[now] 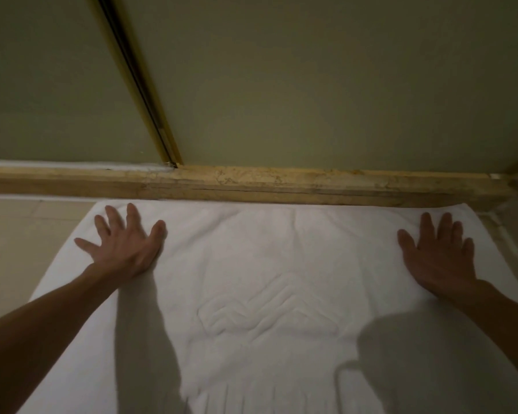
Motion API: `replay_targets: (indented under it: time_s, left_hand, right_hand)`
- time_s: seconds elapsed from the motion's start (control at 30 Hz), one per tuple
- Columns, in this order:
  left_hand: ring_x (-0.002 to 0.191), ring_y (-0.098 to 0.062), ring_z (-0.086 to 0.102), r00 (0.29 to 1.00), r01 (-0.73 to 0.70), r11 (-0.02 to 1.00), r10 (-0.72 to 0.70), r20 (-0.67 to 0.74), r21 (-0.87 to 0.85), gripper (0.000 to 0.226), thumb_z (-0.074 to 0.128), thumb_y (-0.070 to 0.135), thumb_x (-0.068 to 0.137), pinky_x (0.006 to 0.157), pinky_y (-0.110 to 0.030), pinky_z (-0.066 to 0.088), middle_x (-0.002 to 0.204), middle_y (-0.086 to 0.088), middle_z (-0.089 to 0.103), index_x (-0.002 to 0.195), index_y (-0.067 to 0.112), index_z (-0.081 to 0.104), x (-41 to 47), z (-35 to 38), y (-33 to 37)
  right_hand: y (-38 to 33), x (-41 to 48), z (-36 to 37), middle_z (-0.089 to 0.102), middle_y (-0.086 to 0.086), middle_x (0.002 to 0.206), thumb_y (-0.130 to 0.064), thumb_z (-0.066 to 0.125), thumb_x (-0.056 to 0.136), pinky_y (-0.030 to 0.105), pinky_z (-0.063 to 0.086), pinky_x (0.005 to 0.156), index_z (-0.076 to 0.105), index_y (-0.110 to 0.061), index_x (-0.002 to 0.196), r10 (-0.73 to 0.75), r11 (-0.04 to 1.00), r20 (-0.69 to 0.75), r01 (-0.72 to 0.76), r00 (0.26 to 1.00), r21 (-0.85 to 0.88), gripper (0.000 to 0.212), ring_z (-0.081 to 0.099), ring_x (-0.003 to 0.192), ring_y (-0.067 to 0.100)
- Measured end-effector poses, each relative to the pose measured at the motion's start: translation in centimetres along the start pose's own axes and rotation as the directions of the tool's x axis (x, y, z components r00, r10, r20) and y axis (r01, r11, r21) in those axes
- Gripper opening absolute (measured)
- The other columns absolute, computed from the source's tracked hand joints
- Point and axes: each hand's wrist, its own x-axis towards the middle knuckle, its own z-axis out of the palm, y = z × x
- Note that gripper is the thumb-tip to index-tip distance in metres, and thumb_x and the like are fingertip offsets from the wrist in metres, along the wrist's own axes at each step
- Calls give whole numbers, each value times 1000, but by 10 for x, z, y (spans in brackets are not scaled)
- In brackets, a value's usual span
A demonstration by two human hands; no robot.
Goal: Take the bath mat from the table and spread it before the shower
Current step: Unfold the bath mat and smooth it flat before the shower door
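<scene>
Both palms flat, fingers spread wide, gripping nothing: the left hand [123, 243] and right hand [440, 255] press the mat [251, 294] onto the floor [18, 234].

Each hand sits near a far corner of the mat, whose far edge lies against the shower's stone sill [281, 183], below the glass door [311, 79]. It looks nearly spread, so the task seems close to done. Risks, as I judge them: pushing forward could bunch that far edge up against the sill; uneven pressure could skew it; soft folds near the middle and near edge may stay as a trip hazard if the hands lift too soon.
</scene>
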Motion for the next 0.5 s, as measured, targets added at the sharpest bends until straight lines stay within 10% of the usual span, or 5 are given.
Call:
replay_targets:
  time_s: [0.33,0.5]
  left_hand:
    - [145,-37,-9,1000,-14,1000,14,0,-6,91,12,80,81,106,-71,-3,160,-13,-11,152,24,-1,-3,-4,2]
    - [145,-30,-14,982,-167,985,162,-95,-42,92,0,74,78,110,-62,-7,159,-10,-15,152,20,-6,-32,-11,41]
  right_hand:
    - [-9,-3,-3,-4,14,159,-66,10,88,51,-1,117,1,-19,151,21,1000,-21,-21,1000,15,79,-3,145,33]
    - [-82,-47,-13,12,16,158,-51,26,94,42,0,118,18,-10,149,-314,940,-196,333,929,74,69,5,146,27]
